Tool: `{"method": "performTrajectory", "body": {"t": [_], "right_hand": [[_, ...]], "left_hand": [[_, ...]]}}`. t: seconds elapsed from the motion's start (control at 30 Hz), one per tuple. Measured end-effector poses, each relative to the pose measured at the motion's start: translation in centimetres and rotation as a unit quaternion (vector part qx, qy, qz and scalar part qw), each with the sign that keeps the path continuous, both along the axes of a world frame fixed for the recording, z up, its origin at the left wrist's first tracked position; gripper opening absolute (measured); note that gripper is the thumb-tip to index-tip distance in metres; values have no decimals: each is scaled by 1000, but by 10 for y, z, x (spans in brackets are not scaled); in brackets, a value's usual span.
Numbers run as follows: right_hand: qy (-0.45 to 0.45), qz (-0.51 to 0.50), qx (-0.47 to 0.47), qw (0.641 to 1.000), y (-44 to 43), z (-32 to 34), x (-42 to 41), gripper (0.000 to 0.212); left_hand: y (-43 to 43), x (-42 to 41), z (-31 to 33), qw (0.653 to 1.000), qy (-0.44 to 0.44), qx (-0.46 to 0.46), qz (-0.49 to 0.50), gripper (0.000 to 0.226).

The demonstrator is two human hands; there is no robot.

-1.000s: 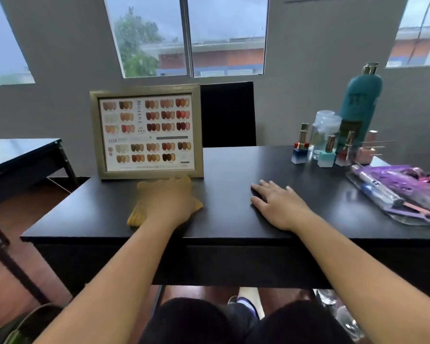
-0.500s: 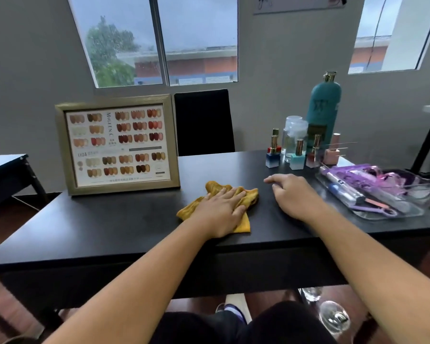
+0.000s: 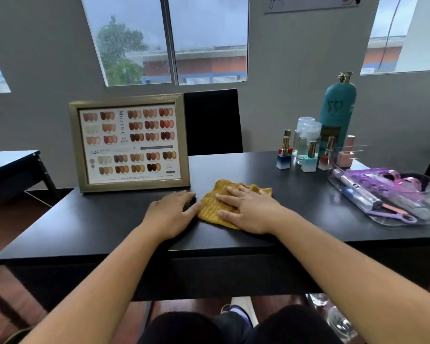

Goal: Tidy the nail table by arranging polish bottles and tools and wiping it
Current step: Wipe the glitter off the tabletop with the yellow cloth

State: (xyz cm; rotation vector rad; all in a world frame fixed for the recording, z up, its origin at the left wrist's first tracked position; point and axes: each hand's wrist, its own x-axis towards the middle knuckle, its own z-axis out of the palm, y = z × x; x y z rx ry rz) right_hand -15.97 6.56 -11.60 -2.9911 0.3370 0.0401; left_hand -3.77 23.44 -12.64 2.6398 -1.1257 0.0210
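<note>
Soft daylight from the windows (image 3: pixel 169 40); edges bend, hands perhaps slightly blurred.

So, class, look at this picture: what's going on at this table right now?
A person is wiping the black table with a yellow cloth. The right hand presses flat on the cloth, and the left hand lies flat on the tabletop beside the cloth's left edge. Small polish bottles stand grouped at the back right by a tall teal bottle. Tools lie in a clear tray on the right, and a framed colour chart stands at the back left.
</note>
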Motion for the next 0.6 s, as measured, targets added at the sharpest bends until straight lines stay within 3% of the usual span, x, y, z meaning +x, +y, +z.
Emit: {"method": "performTrajectory", "body": {"t": [0.13, 0.43, 0.5, 0.6], "right_hand": [[27, -31, -10, 999, -21, 1, 12, 61], [47, -237, -28, 970, -79, -3, -11, 58], [46, -232, -24, 971, -64, -3, -8, 57], [36, -145, -21, 989, -27, -3, -2, 57]], "left_hand": [[2, 4, 0, 1000, -17, 16, 1, 51], [3, 6, 1, 999, -23, 37, -8, 47], [3, 7, 2, 999, -19, 35, -8, 45], [4, 9, 4, 1000, -2, 26, -6, 42]]}}
